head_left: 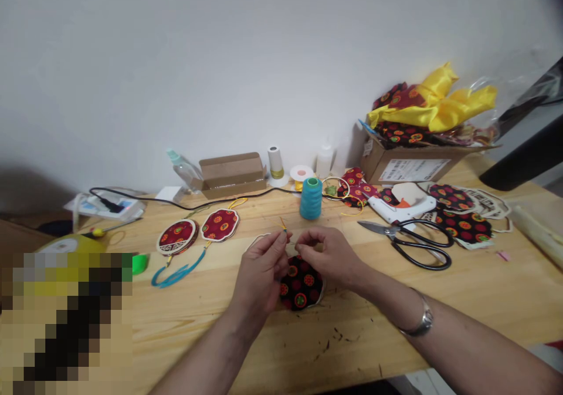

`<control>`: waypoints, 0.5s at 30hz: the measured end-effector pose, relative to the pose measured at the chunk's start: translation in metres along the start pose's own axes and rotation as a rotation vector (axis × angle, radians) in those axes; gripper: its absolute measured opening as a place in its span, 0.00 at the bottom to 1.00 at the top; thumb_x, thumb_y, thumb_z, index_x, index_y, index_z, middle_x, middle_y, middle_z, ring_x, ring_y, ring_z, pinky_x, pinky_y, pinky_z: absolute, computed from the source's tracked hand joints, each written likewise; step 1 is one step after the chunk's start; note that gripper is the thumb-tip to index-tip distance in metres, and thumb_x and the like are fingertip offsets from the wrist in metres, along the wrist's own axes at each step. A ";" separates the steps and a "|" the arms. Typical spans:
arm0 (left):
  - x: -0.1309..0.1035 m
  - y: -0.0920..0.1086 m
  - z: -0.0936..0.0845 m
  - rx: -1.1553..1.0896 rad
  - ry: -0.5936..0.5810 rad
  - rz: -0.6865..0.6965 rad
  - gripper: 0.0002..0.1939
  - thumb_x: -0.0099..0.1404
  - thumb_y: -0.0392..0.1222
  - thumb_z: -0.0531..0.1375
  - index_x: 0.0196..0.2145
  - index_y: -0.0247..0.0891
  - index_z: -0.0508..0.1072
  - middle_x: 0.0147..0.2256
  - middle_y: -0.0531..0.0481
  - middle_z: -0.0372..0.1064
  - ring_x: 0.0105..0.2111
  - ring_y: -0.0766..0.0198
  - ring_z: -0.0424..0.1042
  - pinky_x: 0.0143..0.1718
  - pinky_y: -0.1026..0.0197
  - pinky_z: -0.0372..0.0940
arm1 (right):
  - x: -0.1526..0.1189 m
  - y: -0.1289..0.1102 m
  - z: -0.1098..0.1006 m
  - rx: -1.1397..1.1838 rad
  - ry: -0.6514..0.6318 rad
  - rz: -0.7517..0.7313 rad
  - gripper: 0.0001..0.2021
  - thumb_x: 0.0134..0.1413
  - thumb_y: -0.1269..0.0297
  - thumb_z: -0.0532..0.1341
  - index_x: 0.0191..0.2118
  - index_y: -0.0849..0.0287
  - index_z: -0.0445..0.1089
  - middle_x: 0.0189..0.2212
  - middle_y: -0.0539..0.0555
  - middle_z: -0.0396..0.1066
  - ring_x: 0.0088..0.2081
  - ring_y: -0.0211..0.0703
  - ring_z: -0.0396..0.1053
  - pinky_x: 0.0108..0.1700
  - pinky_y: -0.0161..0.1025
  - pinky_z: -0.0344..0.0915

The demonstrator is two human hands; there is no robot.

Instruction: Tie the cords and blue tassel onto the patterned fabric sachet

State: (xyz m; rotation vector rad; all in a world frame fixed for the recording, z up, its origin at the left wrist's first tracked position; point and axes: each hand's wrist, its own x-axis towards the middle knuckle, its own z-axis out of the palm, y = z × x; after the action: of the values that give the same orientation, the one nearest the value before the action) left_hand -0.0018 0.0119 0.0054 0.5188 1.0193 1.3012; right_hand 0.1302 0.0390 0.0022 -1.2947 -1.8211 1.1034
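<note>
My left hand is closed in a pinch, with the tip of a thin yellow cord standing up from between thumb and forefinger. Just to its right, my right hand has thumb and fingers pressed together; whatever lies between them is too small to make out. Under both hands a scalloped pendant covered in black floral fabric rests on the table, its upper part partly hidden by the fingers. Behind the hands stands a spool of teal thread. Black-handled scissors lie to the right, blades partly apart.
Two red fabric pendants lie left on the wooden table, one with teal cord. A white glue gun sits behind the scissors. At back right stands a cardboard box of fabric. A black cable crosses the back.
</note>
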 end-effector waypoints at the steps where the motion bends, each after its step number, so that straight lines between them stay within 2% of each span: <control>1: 0.000 0.000 0.000 -0.002 -0.004 -0.001 0.10 0.49 0.40 0.67 0.28 0.30 0.75 0.17 0.60 0.53 0.14 0.81 0.46 0.14 0.73 0.42 | 0.000 0.000 0.000 0.000 -0.001 0.002 0.06 0.45 0.72 0.56 0.24 0.63 0.69 0.22 0.50 0.70 0.27 0.36 0.66 0.31 0.32 0.61; 9: -0.001 0.001 0.000 0.006 -0.014 -0.002 0.11 0.49 0.40 0.67 0.28 0.30 0.74 0.19 0.58 0.58 0.14 0.81 0.46 0.14 0.73 0.42 | 0.000 0.001 -0.001 0.060 0.003 -0.023 0.06 0.44 0.72 0.55 0.23 0.62 0.69 0.24 0.51 0.72 0.29 0.37 0.68 0.34 0.34 0.63; 12: -0.001 0.001 0.000 0.011 -0.029 -0.004 0.10 0.49 0.40 0.67 0.27 0.30 0.74 0.20 0.57 0.59 0.14 0.81 0.46 0.14 0.73 0.42 | 0.002 0.002 0.000 0.158 0.018 -0.007 0.05 0.43 0.71 0.56 0.21 0.62 0.68 0.28 0.53 0.73 0.32 0.39 0.69 0.35 0.35 0.65; 15: -0.001 0.000 0.000 0.008 -0.045 -0.005 0.10 0.49 0.39 0.67 0.26 0.31 0.73 0.20 0.56 0.60 0.14 0.81 0.46 0.14 0.73 0.43 | 0.002 0.002 0.000 0.317 -0.002 0.081 0.04 0.42 0.69 0.58 0.21 0.62 0.67 0.30 0.55 0.73 0.32 0.40 0.70 0.33 0.36 0.67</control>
State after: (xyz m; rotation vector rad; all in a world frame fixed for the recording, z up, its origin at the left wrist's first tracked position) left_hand -0.0020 0.0110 0.0056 0.5489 0.9883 1.2759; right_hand 0.1299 0.0414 0.0003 -1.1853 -1.5297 1.3738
